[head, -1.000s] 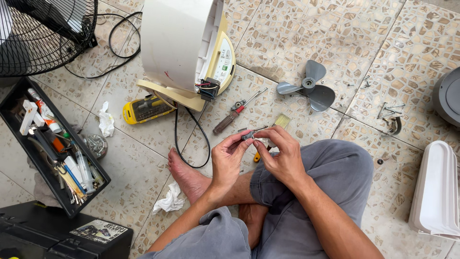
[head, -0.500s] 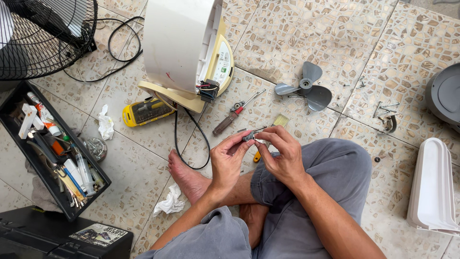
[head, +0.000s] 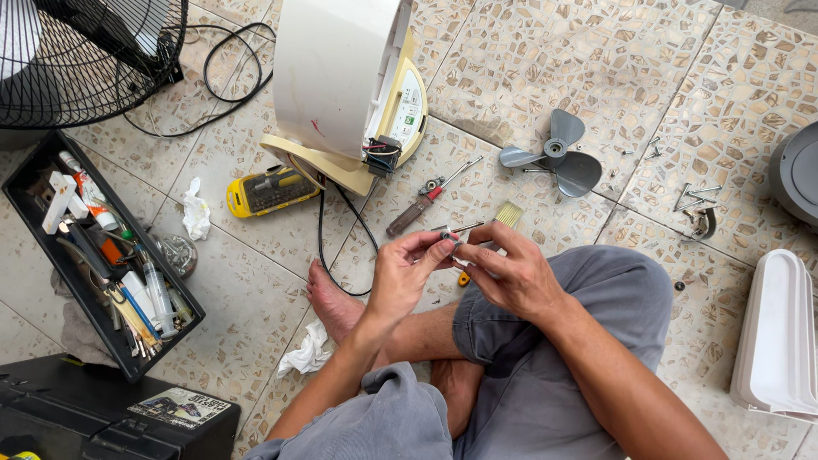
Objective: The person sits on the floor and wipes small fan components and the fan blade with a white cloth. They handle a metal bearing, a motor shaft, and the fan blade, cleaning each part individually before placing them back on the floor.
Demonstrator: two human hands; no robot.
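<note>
We held a small grey part (head: 445, 240) in our left hand (head: 400, 277) and right hand (head: 511, 273), while the fan blade (head: 558, 162) and screws (head: 694, 198) lay loose on the floor (head: 596, 60).

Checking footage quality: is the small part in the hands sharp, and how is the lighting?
Head view: soft even daylight, no glare; the small grey part between left hand and right hand looks slightly soft, mostly hidden by fingers; the floor tiles are crisp.

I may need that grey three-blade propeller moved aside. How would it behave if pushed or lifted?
The grey propeller looks like thin plastic, so probably light. Resting on curved blades on smooth floor tile, it would likely slide or spin when nudged. The blades may flex slightly.
</note>
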